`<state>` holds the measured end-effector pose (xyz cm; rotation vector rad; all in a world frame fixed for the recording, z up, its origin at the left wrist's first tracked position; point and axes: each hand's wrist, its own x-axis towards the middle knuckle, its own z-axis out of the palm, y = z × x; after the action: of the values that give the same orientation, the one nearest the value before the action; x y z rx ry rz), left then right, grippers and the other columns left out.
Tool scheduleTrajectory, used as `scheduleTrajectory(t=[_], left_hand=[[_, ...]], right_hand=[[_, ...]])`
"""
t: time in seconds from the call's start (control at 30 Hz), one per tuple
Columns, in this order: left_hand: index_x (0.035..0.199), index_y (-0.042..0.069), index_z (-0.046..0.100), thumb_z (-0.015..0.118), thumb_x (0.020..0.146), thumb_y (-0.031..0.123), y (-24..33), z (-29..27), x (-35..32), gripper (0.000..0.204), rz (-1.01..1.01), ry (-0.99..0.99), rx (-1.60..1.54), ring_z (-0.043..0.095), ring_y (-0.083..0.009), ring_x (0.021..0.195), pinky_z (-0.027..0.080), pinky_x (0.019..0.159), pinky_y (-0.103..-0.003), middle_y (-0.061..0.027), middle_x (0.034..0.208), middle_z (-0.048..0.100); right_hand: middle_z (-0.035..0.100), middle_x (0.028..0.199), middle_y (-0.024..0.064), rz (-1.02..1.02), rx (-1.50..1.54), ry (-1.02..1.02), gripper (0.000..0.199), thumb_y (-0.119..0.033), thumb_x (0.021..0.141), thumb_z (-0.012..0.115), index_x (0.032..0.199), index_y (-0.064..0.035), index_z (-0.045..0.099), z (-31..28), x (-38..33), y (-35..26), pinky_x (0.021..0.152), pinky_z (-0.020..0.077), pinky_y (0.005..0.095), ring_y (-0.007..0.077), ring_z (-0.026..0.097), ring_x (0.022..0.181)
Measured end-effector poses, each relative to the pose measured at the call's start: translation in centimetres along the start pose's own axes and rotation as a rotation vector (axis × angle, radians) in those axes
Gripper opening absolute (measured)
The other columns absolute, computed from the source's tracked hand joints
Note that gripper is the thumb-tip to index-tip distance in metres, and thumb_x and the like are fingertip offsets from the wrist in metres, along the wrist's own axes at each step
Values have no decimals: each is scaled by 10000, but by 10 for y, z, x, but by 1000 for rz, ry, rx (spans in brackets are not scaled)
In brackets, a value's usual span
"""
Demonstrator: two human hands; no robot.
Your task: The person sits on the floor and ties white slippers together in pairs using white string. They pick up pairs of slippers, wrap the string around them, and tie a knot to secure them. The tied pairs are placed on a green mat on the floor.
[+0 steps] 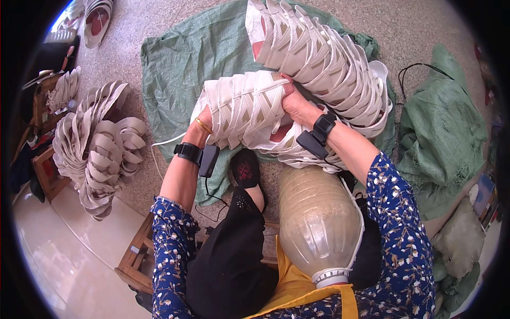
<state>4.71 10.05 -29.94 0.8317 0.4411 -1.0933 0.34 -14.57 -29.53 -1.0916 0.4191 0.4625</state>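
In the upper middle of the frame, a stack of pale shoe uppers (241, 103) lies directly between the two hands, its long axis running roughly left to right, the right end slightly higher. The right hand (298, 106) grips that right end, thumb over its edge, while the left hand (204, 125) meets the left end with its fingers hidden behind it, so I cannot tell how they are closed. The longer curved row of uppers (324, 69), upper right on green cloth (175, 69), is nearer the right hand.
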Motion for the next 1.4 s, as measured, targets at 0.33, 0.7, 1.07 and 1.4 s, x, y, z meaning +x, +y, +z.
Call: scheduleTrajectory(t=[0.33, 0.7, 1.07, 1.4], left_hand=[[1386, 74, 484, 465, 1014, 213, -6, -18, -13, 397, -158, -183, -290, 565, -204, 1172, 470, 990, -346, -74, 1359, 551], [1416, 84, 450, 454, 1018, 208, -11, 39, -23, 417, -99, 191, -68, 520, -202, 1229, 429, 1032, -343, -57, 1401, 515], [1306, 16, 528, 545, 985, 235, 24, 13, -22, 389, 97, 157, 187, 635, -188, 1051, 527, 891, -335, -102, 1235, 614], [1195, -34, 560, 787, 793, 192, 39, 75, -46, 515, 319, 374, 710, 638, -156, 968, 517, 867, -303, -102, 1095, 659]], right_hand=[[610, 1209, 22, 3, -42, -97, 554, -116, 787, 782, 1278, -87, 528, 8, -3, -5, 966, 434, 301, 144, 538, 1104], [617, 1189, 20, -16, -22, 69, 387, -134, 884, 693, 1244, -106, 557, 9, -13, -6, 927, 460, 306, 137, 546, 1092], [640, 1185, 34, 90, -70, -31, 415, -72, 834, 715, 1230, -84, 594, 4, -7, -18, 922, 468, 293, 141, 571, 1060], [570, 1311, 47, 463, 95, -200, 404, -134, 949, 592, 1344, -95, 514, 11, -23, -46, 961, 474, 361, 161, 562, 1148]])
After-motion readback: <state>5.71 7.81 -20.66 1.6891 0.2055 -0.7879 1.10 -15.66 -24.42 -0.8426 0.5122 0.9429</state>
